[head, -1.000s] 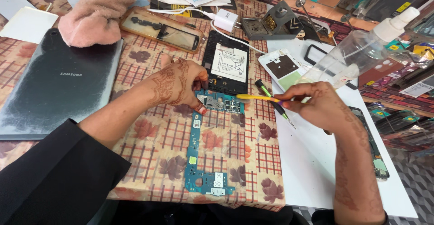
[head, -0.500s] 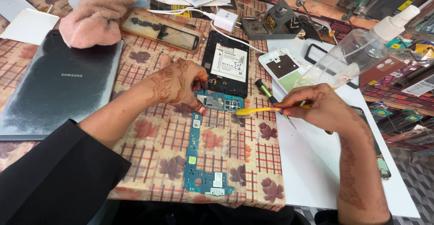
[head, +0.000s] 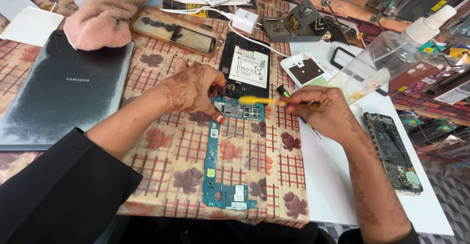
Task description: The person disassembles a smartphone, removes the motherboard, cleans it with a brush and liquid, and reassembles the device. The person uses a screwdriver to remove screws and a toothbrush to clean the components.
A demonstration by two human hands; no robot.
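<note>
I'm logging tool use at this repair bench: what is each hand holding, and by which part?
The right hand grips a yellow brush by its handle end. The left hand holds nothing; its fingertips press the blue circuit board at its top end.

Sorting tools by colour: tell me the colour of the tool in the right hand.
Yellow: the thin yellow brush-like tool in the right hand is clearest in the head view.
</note>
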